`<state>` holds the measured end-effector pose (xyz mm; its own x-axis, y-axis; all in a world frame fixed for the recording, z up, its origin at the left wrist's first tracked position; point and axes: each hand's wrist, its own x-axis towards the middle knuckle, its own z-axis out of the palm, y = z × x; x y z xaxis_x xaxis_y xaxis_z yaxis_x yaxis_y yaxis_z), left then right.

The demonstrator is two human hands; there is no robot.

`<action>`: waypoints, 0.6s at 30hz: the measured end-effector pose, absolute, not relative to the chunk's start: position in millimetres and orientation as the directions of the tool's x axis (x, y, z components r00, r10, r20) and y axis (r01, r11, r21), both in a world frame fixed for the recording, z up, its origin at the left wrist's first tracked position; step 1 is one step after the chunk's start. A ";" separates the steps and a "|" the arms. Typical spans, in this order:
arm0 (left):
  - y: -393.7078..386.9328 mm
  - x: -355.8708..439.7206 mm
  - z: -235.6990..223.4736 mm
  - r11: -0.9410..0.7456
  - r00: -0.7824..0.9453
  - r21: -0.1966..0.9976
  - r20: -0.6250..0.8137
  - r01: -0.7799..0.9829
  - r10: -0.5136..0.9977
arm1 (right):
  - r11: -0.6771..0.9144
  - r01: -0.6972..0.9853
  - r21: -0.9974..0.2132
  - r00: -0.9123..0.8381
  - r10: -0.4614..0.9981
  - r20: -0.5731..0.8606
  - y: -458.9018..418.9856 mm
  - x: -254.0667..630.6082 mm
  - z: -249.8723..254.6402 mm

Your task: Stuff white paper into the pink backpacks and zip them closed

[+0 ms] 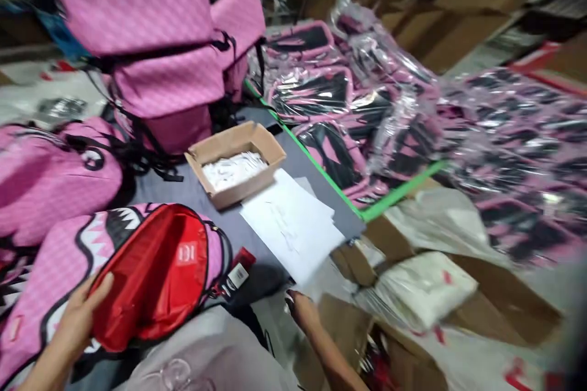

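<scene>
My left hand [85, 314] grips the edge of an open pink backpack [59, 269] with a shark-mouth print, holding its red lining [151, 275] open. My right hand [300, 308] reaches low toward the table's near edge, just below a stack of white paper sheets [293, 223]; its fingers look curled and are blurred, with nothing clearly in them. A black and red hang tag [236, 275] dangles from the backpack between the two hands.
A small cardboard box [236, 162] with white packets sits on the grey table [206, 201]. More pink backpacks [156, 61] pile at the back and left. Plastic-wrapped pink bags [367, 110] heap to the right. Open cartons [458, 299] with white bags stand at lower right.
</scene>
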<state>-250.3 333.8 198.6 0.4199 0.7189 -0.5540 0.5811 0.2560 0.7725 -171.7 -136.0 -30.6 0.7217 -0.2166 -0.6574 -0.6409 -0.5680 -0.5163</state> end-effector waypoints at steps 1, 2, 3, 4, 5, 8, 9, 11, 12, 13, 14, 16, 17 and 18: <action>337.1 -249.3 193.0 0.293 0.410 0.747 -0.597 0.597 0.690 | -0.599 -0.671 -0.437 0.694 -0.301 -0.654 -164.6 -183.3 -23.8; 339.2 -248.6 189.4 0.308 0.409 0.735 -0.618 0.604 0.671 | -0.623 -0.692 -0.364 0.675 -0.380 -0.633 -190.8 -185.3 -15.6; 339.6 -247.9 187.9 0.300 0.421 0.738 -0.616 0.605 0.666 | -0.635 -0.710 -0.303 0.660 -0.452 -0.600 -214.1 -178.4 -6.8; 338.1 -247.2 188.3 0.287 0.438 0.743 -0.611 0.604 0.659 | -0.656 -0.710 -0.257 0.666 -0.507 -0.547 -233.8 -163.7 1.8; 335.0 -246.1 190.2 0.279 0.451 0.749 -0.606 0.601 0.655 | -0.688 -0.689 -0.228 0.696 -0.540 -0.472 -248.6 -142.9 9.8; 319.9 -240.6 199.3 0.274 0.436 0.760 -0.585 0.590 0.684 | -0.893 -0.407 -0.194 0.907 -0.370 -0.201 -259.4 -60.3 25.5; 314.6 -238.6 201.9 0.265 0.436 0.767 -0.573 0.585 0.694 | -0.933 -0.294 -0.208 0.951 -0.264 -0.160 -252.7 -31.0 26.7; 306.3 -236.4 204.9 0.226 0.458 0.788 -0.537 0.573 0.708 | -0.953 -0.156 -0.261 0.981 -0.118 -0.156 -231.3 23.3 22.9; 303.8 -236.5 205.2 0.201 0.469 0.797 -0.516 0.569 0.717 | -0.951 -0.121 -0.283 0.983 -0.075 -0.168 -219.8 46.8 18.9; 302.4 -237.5 204.9 0.179 0.474 0.804 -0.496 0.567 0.728 | -0.950 -0.107 -0.294 0.981 -0.054 -0.185 -209.5 67.1 14.5; 302.0 -239.4 204.0 0.166 0.467 0.807 -0.480 0.567 0.743 | -0.949 -0.113 -0.294 0.977 -0.053 -0.205 -201.4 84.0 10.2; 303.8 -244.7 201.2 0.160 0.422 0.804 -0.457 0.573 0.783 | -0.947 -0.169 -0.274 0.960 -0.096 -0.262 -193.9 107.9 3.8; 305.4 -247.5 199.5 0.167 0.399 0.802 -0.451 0.573 0.799 | -0.944 -0.203 -0.261 0.947 -0.122 -0.298 -194.2 115.5 1.9; 307.2 -250.0 197.9 0.177 0.383 0.802 -0.450 0.570 0.807 | -0.940 -0.233 -0.250 0.931 -0.141 -0.337 -196.5 120.6 0.9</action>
